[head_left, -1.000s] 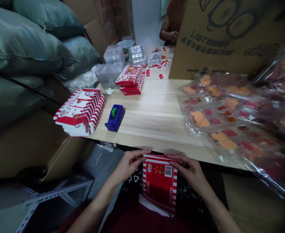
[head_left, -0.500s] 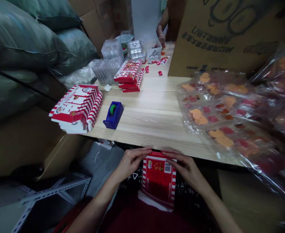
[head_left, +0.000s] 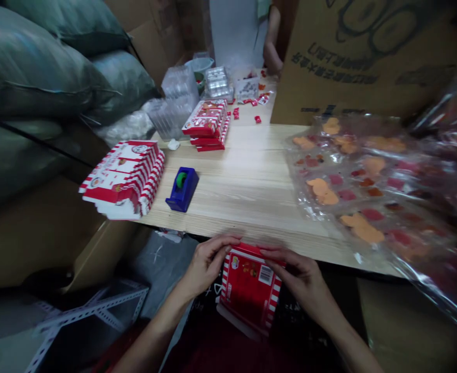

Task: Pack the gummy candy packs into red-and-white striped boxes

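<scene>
A red cardboard box [head_left: 247, 285] with striped sides and a barcode is held tilted over my lap, just off the table's front edge. My left hand [head_left: 209, 261] pinches its upper left corner between thumb and fingers. At the upper right corner, my right hand [head_left: 296, 267] grips the box in the same way. A white flap shows along the box's lower end. Beyond my left hand, a blue tape dispenser [head_left: 184, 190] with a green core stands on the table.
Stacked flat boxes [head_left: 123, 176] lie at the table's left edge, with more red boxes [head_left: 207, 122] behind. Clear plastic trays [head_left: 174, 106] stand farther back. Bagged orange and red pieces [head_left: 362, 228] cover the right side, before a large carton [head_left: 353, 67]. A co-worker's arm [head_left: 271, 44] shows at the back.
The red box has tilted, its lower end swinging a little to the left, with both hands still on its upper corners. The co-worker's arm has shifted right, its hand now behind the carton.
</scene>
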The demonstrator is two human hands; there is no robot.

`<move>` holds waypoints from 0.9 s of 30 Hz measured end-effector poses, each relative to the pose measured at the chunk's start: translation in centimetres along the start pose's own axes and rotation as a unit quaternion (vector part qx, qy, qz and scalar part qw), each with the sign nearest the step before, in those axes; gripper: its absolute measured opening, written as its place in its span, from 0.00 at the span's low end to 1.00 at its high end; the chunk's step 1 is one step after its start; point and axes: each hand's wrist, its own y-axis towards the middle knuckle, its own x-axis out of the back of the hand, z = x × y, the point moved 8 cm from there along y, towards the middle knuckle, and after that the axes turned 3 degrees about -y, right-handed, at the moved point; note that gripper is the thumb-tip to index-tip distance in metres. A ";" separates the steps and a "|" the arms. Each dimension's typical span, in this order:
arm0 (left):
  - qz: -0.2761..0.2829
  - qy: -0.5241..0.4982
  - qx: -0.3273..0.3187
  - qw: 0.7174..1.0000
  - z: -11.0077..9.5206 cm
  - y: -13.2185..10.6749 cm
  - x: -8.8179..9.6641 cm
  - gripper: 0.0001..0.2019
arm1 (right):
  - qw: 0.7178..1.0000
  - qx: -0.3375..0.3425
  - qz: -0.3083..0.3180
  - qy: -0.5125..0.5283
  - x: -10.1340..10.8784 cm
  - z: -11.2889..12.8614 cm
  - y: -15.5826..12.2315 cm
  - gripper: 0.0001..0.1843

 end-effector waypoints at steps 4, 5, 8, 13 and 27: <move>-0.247 0.140 0.001 0.959 1.0 1.6 8.4 0.25 | 0.999 -0.032 -0.034 -0.008 1.4 -2.3 -0.5 0.10; -0.321 0.187 0.011 0.928 1.2 1.6 11.0 0.29 | 0.999 -0.036 -0.036 -0.010 1.8 -2.6 -0.6 0.11; -0.362 0.203 0.087 0.906 3.7 2.8 15.6 0.32 | 0.999 -0.022 -0.022 -0.010 2.2 -2.6 -0.8 0.13; -0.321 0.116 0.136 0.930 6.7 4.2 17.7 0.18 | 1.000 -0.010 -0.010 -0.007 2.0 -2.1 -1.1 0.14; -0.371 -0.134 0.177 0.902 8.1 2.9 17.8 0.19 | 1.000 -0.002 0.009 -0.022 1.0 -1.1 -0.8 0.13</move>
